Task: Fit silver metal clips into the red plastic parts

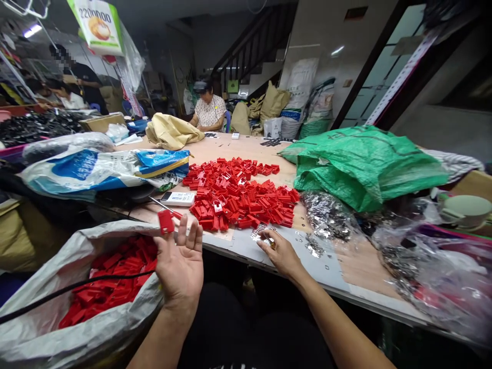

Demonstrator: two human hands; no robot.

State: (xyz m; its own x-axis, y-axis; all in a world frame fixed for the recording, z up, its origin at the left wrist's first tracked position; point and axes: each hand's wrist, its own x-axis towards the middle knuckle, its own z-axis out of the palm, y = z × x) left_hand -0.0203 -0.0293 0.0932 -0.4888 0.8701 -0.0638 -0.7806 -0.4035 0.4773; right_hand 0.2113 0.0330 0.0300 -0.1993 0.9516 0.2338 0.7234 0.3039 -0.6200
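Observation:
My left hand [180,266] is palm up above the edge of the sack. A small red plastic piece [166,222] is at its thumb and forefinger, with the other fingers loosely raised. Low over the front edge of the table, my right hand [280,251] has its thumb and forefinger curled together beside small shiny metal pieces [265,231]. Whatever is between those fingertips is too small to make out. Just beyond both hands spreads a heap of red plastic pieces [246,197]. More red pieces [115,277] fill an open white sack [34,312] at the lower left.
A white box [178,199] and a screwdriver [165,206] lie left of the heap. Bagged metal parts [330,215] and a green woven sack [369,159] are on the right. A black cable [77,288] crosses the white sack. Across the table sits another person [209,110].

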